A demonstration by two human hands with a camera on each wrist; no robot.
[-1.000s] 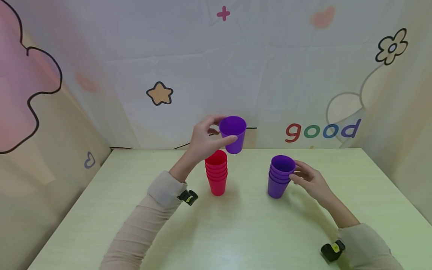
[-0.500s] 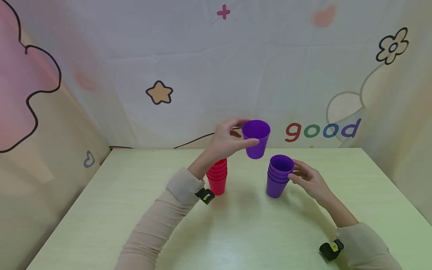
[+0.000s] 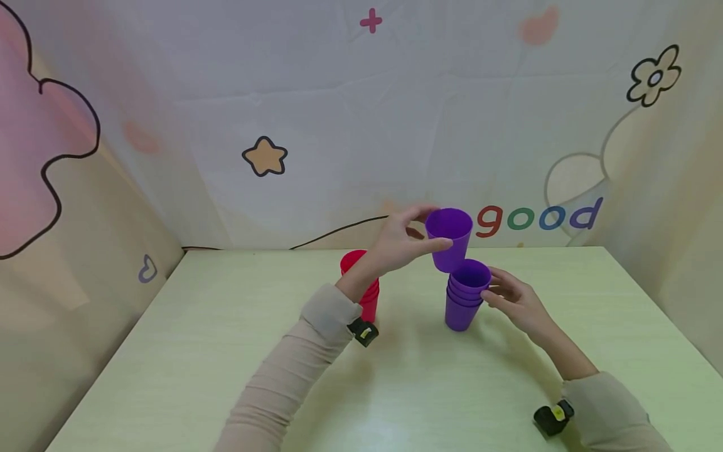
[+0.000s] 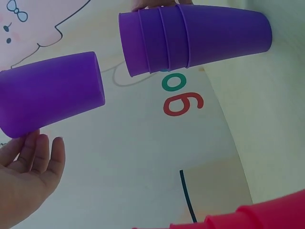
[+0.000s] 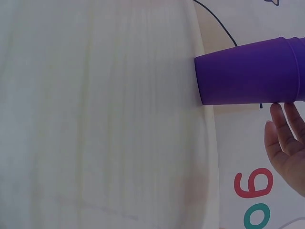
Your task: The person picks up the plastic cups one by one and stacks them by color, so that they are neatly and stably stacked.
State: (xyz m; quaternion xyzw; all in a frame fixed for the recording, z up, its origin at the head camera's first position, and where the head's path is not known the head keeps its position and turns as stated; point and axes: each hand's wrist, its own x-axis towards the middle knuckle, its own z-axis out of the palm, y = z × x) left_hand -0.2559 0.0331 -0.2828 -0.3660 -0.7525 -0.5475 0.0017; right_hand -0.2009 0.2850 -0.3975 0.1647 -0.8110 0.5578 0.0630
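My left hand [image 3: 398,243] pinches a single purple cup [image 3: 459,252] by its side near the rim, thumb in front. It hangs upright above the purple cup stack [image 3: 460,315], its base overlapping the back of the stack's mouth in the head view. In the left wrist view the held cup [image 4: 52,93] is apart from the nested stack [image 4: 224,36]. My right hand [image 3: 519,309] holds that stack near its upper rims, from the right side. In the right wrist view the stack [image 5: 248,71] stands on the table, fingers [image 5: 281,124] against its side.
A stack of nested red cups [image 3: 369,306] stands on the pale table [image 3: 237,351] left of the purple ones, partly hidden behind my left wrist. A printed cloth backdrop [image 3: 339,138] rises along the table's back edge.
My left hand has carried the purple cup rightward and slightly down, from over the red stack to over the purple stack. The right hand stays at the purple stack, which shifted slightly left.
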